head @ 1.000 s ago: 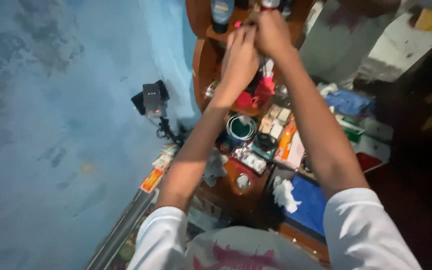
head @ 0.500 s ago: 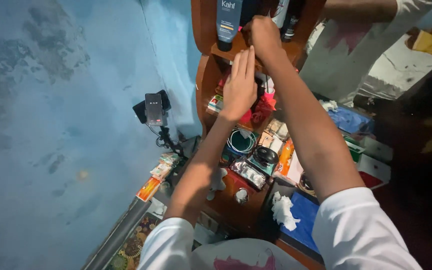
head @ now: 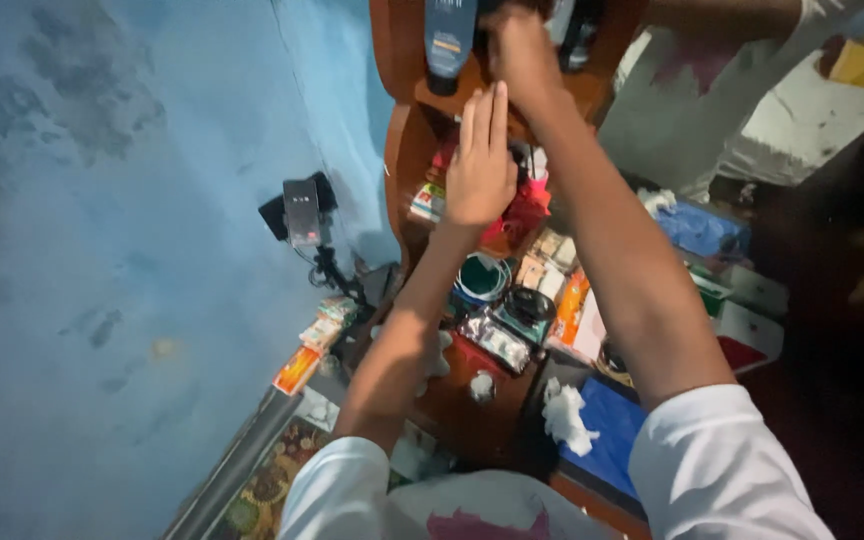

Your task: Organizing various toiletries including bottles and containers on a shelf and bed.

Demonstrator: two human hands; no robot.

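My left hand point(head: 480, 165) is raised in front of a brown wooden shelf unit point(head: 404, 130), fingers straight and together, holding nothing. My right hand point(head: 514, 48) reaches higher, onto the upper shelf, right beside a dark blue tube bottle point(head: 449, 40) standing there. Its fingers curl away from me at the frame's top edge, so what they hold is hidden. Red items point(head: 527, 210) sit on the shelf just below my left hand.
A phone on a stand point(head: 302, 212) leans by the blue wall point(head: 102, 250). Below the shelf lie a round green-and-white container point(head: 482, 277), several small packets, an orange packet point(head: 298, 370), a crumpled white tissue point(head: 564, 412) and a blue flat item point(head: 617, 425).
One second ago both hands were joined at the upper shelf. My left hand has since dropped lower and opened flat, while my right hand has stayed at the upper shelf.
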